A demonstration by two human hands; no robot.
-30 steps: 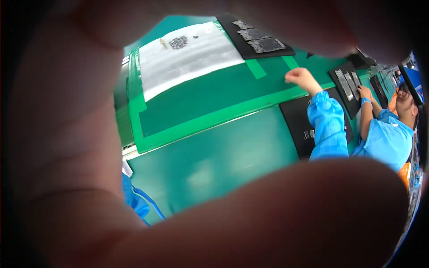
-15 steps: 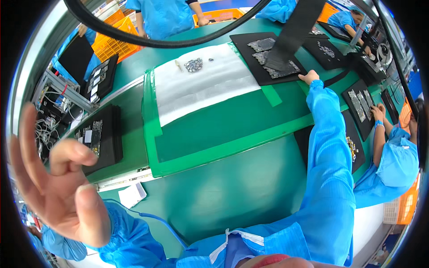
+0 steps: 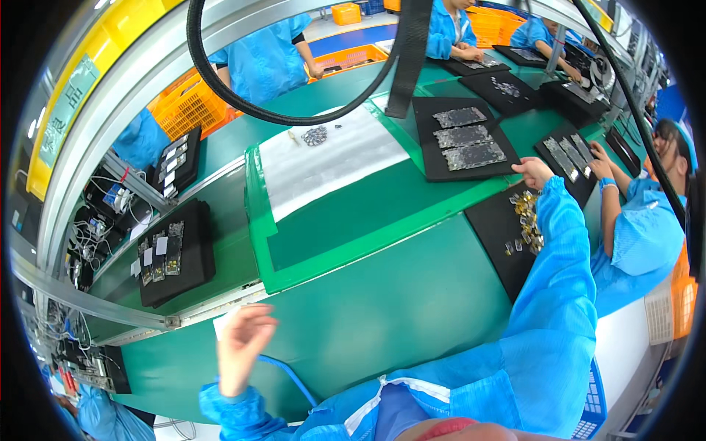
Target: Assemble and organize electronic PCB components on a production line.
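Observation:
My right hand (image 3: 535, 173) is stretched out to the right, its fingers closed on the near right corner of a black foam pad (image 3: 435, 163). Three flat dark rectangular plates (image 3: 463, 137) with rough silvery edges lie in a row on that pad. Nearer to me, my left hand (image 3: 244, 342) is raised over the front of the green bench. It holds nothing; its fingers are loosely bent, apart and somewhat blurred. Left of the pad lies a white sheet (image 3: 331, 169) edged with green tape, bearing a small heap of shiny dark pieces (image 3: 315, 136).
Another black pad (image 3: 489, 239) carries gold and clear pieces (image 3: 526, 220) beneath my right forearm. Stacked black pads (image 3: 195, 253) with plates stand at the left. A black strap (image 3: 407, 66) and a cable loop hang overhead. Co-workers sit at the right and far side.
My left hand has come from the far left toward the middle and sits lower. The black pad in my right hand has shifted slightly nearer, and the view has turned.

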